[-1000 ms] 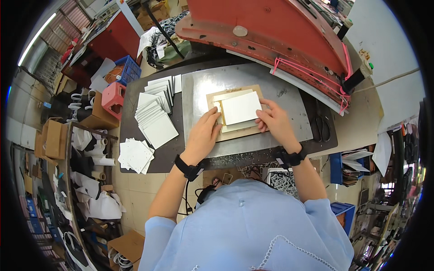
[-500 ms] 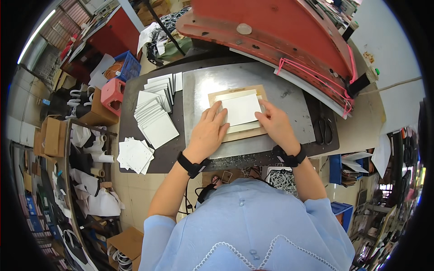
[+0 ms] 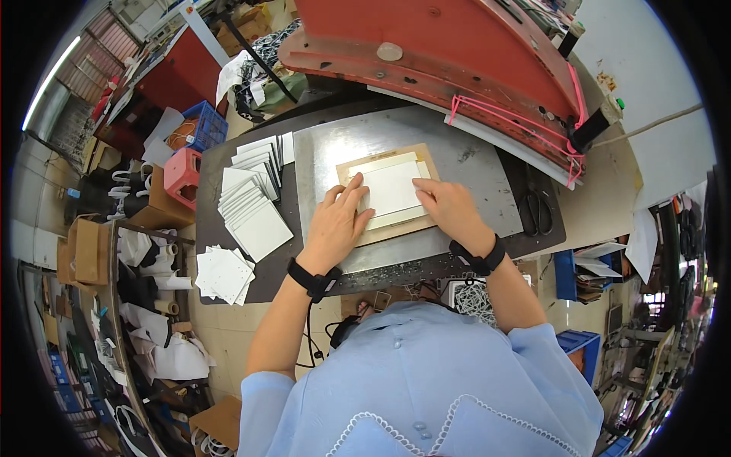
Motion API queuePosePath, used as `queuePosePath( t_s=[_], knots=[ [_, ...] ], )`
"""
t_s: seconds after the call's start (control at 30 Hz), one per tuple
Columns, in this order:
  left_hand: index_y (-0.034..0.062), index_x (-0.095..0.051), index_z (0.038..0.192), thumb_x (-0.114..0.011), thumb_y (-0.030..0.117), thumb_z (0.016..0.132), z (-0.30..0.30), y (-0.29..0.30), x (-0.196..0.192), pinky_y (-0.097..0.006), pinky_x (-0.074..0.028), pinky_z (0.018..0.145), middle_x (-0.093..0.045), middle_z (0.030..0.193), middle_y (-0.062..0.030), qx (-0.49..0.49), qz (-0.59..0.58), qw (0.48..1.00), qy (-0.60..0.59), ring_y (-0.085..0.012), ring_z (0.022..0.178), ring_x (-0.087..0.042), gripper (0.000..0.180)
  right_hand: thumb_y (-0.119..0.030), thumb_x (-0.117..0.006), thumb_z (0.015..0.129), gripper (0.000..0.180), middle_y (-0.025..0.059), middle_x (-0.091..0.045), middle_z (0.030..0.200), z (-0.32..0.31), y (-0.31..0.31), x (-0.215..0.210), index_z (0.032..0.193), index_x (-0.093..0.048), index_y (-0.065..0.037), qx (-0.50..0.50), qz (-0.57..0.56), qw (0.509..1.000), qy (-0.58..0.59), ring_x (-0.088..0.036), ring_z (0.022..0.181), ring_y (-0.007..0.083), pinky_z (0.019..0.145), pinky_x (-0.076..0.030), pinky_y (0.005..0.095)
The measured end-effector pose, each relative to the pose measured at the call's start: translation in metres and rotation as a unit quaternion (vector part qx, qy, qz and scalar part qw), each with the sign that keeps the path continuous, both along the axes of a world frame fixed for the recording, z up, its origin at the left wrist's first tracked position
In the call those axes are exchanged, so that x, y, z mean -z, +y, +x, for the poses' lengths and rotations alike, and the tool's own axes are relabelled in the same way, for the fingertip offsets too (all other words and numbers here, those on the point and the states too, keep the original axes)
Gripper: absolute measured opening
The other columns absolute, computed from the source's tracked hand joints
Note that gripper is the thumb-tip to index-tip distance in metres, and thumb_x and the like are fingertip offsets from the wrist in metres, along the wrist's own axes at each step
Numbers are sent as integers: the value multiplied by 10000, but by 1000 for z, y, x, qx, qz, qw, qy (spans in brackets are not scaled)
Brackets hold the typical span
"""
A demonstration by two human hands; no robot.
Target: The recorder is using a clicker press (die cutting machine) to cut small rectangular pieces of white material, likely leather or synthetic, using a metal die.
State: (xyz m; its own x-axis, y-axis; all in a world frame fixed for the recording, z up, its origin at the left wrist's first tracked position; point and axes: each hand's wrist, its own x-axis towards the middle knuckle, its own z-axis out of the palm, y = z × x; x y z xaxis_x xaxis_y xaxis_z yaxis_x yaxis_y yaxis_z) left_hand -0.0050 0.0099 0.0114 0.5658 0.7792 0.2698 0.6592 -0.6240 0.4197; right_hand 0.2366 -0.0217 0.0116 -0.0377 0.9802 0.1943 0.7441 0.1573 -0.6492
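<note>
A white card (image 3: 392,189) lies on a slightly larger cream-coloured layer over a brown board (image 3: 396,232). This stack rests on a grey metal plate (image 3: 320,137). My left hand (image 3: 333,221) is flat at the card's left side, its fingers stretched out and touching the edge. My right hand (image 3: 455,209) has thumb and forefinger close together at the card's right edge, gripping it there; its other fingers are curled and partly hidden. Left of the plate, white rectangular cards (image 3: 259,228) lie fanned in overlapping rows. A smaller pile of white square pieces (image 3: 225,274) sits nearer me.
A big red machine part (image 3: 434,53) with pink cord (image 3: 510,122) along its edge overhangs the table's far side. Black-handled scissors (image 3: 537,213) lie at the right. On the left stand a pink stool (image 3: 183,177), a blue crate (image 3: 207,126) and a cluttered shelf (image 3: 126,305).
The card has settled flatter and squarer on the layer beneath it. My right thumb and forefinger have drawn closer together at its edge. The whole view has shifted slightly.
</note>
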Motion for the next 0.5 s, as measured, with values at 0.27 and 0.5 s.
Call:
queuePosePath(
  t_s=[0.27,0.5],
  knots=[
    [10,-522,1267,-628,227,910,0,1,1,-435,-466,945,-366,1507,-181,5,16,1000,-7,-382,1171,-513,430,-240,-643,897,360,76,-643,668,15,-4,-5,1210,-662,-63,-17,-114,983,143,-609,591,149,555,-461,293],
    [13,-465,1371,-583,213,958,-21,-18,-27,-406,-478,951,-278,1536,-217,-101,-54,984,-137,-388,1255,-489,474,-222,-671,934,398,-17,-574,766,82,-21,-75,1287,-563,-72,234,231,902,278,-533,681,56,625,-445,235]
  ],
)
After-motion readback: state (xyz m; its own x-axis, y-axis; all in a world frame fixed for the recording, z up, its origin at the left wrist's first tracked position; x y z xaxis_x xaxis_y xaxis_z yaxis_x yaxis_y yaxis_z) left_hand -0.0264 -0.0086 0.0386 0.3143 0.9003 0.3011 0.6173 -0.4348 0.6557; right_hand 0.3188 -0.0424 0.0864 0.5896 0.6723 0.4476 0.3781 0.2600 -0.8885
